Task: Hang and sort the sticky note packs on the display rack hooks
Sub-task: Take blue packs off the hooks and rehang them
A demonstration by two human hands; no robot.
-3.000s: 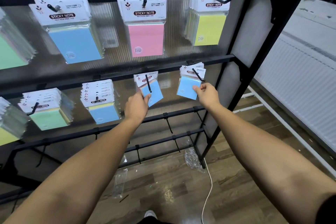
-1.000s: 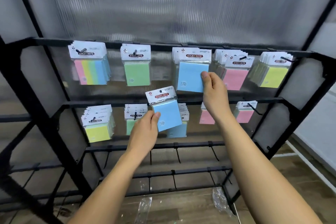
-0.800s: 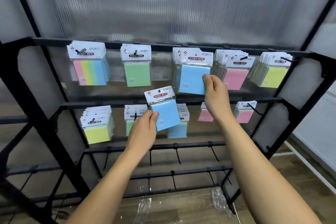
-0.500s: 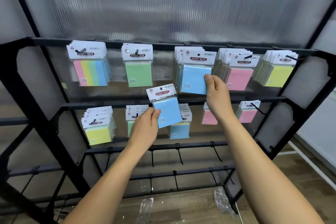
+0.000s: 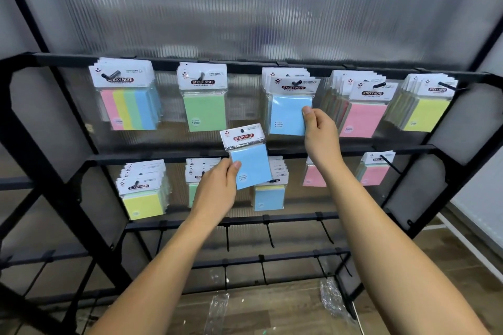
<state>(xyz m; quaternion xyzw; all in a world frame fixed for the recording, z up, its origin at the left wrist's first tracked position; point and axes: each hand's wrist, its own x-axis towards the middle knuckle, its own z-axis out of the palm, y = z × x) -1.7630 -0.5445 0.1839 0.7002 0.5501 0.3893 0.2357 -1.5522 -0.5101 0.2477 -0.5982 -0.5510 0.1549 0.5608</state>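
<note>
So the whole thing turns on one gap: the left hand [image 5: 217, 190] pinches a loose blue pack [image 5: 249, 156] by its lower left corner, thumb on the front face, and the hook it looks headed for, the top-row blue hook [image 5: 296, 82], sits up and to the right of it, a bit farther back. The pack's long axis runs roughly upright, header card on top and tipped slightly left, with its hang hole up near the top edge. The right hand [image 5: 318, 130] is the nearer one to that hook; it's pinching the right edge of the front hanging blue pack [image 5: 290, 114], thumb on the face, so my guess is it's steadying or seating that stack. As for what's on what: the top bar of the rack [image 5: 68, 58] carries, left to right, multicolour, green, blue, pink and yellow bundles. The middle bar has yellow, green, blue and two pink ones. The lower bars' hooks [image 5: 269, 234] hang bare.
</note>
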